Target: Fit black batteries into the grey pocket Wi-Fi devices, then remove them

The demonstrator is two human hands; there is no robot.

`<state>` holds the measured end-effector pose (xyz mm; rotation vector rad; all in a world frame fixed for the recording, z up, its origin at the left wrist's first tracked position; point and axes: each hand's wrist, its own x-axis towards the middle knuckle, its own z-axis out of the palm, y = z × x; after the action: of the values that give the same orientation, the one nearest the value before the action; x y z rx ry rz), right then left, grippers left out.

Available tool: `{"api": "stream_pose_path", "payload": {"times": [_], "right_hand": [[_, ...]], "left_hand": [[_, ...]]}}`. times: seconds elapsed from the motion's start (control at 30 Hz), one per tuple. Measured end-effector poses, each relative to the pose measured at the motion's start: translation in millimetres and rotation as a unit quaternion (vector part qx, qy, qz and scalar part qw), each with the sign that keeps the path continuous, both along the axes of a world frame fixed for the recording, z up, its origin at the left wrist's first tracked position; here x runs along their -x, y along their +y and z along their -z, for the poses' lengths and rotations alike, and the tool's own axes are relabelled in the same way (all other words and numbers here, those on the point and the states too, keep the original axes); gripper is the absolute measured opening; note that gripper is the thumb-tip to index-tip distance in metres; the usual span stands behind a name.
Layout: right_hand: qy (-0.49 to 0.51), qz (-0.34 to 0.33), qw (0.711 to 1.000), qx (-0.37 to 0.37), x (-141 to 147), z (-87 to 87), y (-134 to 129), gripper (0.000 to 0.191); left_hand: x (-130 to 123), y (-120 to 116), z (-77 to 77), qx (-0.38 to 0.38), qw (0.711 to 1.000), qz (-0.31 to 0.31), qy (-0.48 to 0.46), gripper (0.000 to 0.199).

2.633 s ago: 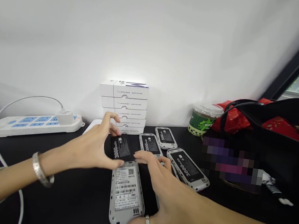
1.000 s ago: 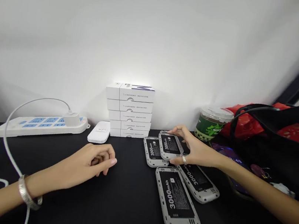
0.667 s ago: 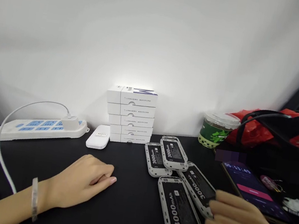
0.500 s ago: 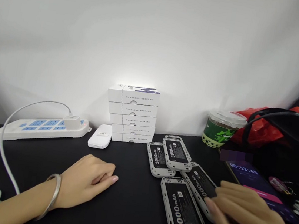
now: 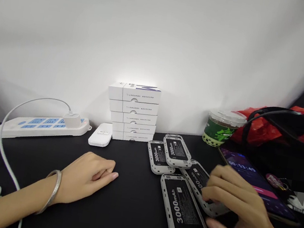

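My left hand (image 5: 88, 178) rests on the black table with its fingers curled in and the thumb lying alongside, and nothing shows in it. My right hand (image 5: 242, 215) is over the open-backed devices, thumb and fingers apart. Its fingers reach across the lower end of one white-framed device with a black 3000mAh battery (image 5: 198, 178); whether they touch it I cannot tell. The thumb tip is close to the right edge of the nearest such device (image 5: 185, 214). Behind these, more devices (image 5: 176, 150) overlap in a loose pile, batteries facing up.
Several white boxes (image 5: 138, 108) are stacked against the wall, a white rounded device (image 5: 101, 135) beside them. A power strip (image 5: 43, 126) with cables is at left. On the right are a drink cup (image 5: 221, 128), a lit phone (image 5: 256, 183) and a black bag (image 5: 278, 148) with red plastic.
My right hand has shifted slightly left, its thumb and fingers now spread wider. The left hand has stayed in the same pose. The view has shifted a little.
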<state>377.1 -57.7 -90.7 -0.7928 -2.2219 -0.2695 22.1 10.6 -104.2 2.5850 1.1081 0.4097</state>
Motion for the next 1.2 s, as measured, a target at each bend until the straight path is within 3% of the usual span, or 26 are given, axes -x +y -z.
{"api": "stream_pose_path", "payload": {"times": [0.1, 0.2, 0.4, 0.53, 0.67, 0.8, 0.97, 1.07, 1.13, 1.2], "right_hand": [[-0.118, -0.033, 0.991, 0.061, -4.0, -10.9, -2.0, 0.064], [-0.199, 0.006, 0.973, 0.119, -5.4, -14.8, -4.3, 0.077], [-0.178, 0.073, 0.952, 0.239, 2.9, -11.4, -11.6, 0.076], [-0.161, 0.063, 0.938, 0.299, 21.5, -12.3, -19.9, 0.077], [-0.157, 0.016, 0.921, 0.357, 49.2, -17.3, -19.0, 0.074], [-0.154, 0.014, 0.888, 0.433, 78.5, -29.0, -0.8, 0.084], [-0.151, 0.037, 0.852, 0.500, 103.8, -41.7, 27.0, 0.087], [-0.107, 0.031, 0.868, 0.484, 110.4, -39.5, 35.1, 0.086], [-0.040, 0.005, 0.887, 0.460, 112.4, -36.5, 37.5, 0.074], [0.034, -0.058, 0.882, 0.466, 113.6, -35.2, 41.2, 0.053]], "left_hand": [[-0.2, -1.1, -0.5, 0.001, 1.000, -0.002, -0.001, 0.046], [-0.5, -1.6, -0.2, 0.004, 1.000, -0.002, -0.004, 0.046], [-0.6, -1.1, -1.2, 0.021, 1.000, -0.007, -0.014, 0.045], [-9.1, -22.7, -12.6, 0.068, 0.997, -0.012, -0.044, 0.036], [-33.1, -57.3, -21.9, 0.136, 0.987, -0.001, -0.084, 0.078], [-54.5, -72.5, -21.7, 0.119, 0.989, -0.019, -0.086, 0.076], [-51.2, -64.0, -25.5, 0.079, 0.994, -0.022, -0.073, 0.084], [-40.9, -52.8, -28.1, 0.060, 0.994, -0.029, -0.088, 0.086], [-33.6, -41.9, -28.3, 0.063, 0.992, -0.040, -0.100, 0.085], [-25.9, -28.4, -28.3, 0.070, 0.992, -0.049, -0.096, 0.087]]}}
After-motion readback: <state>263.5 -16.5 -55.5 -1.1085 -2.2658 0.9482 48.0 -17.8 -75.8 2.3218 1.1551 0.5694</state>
